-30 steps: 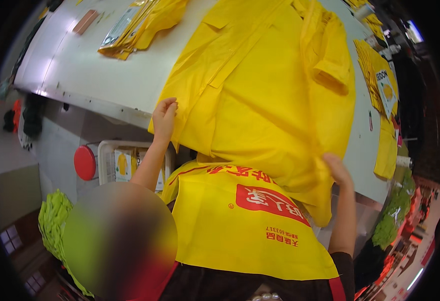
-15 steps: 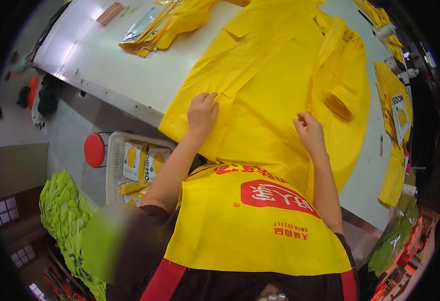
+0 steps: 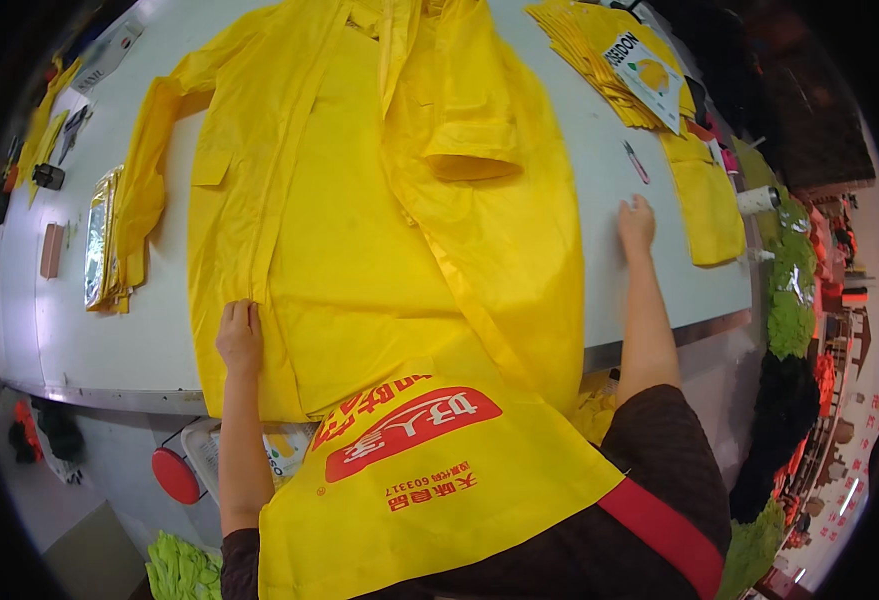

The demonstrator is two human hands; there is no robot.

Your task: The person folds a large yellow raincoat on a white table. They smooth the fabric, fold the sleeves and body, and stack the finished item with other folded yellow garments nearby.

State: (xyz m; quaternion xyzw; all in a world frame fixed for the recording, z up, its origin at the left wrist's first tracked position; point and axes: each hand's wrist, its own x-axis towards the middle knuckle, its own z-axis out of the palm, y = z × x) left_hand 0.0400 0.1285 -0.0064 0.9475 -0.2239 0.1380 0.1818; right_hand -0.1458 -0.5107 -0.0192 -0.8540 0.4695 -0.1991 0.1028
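Two bare hands rest flat on a grey worktop [image 3: 619,150] where a yellow raincoat [image 3: 379,230] lies spread open, its hem hanging over the near edge. Left hand [image 3: 240,336], fingers together, presses palm-down on the raincoat's lower front beside the seam. Right hand [image 3: 636,225], fingers loosely extended, lies on bare worktop just beside the coat's right edge. Stacked yellow packaged garments [image 3: 609,55] sit at the far right.
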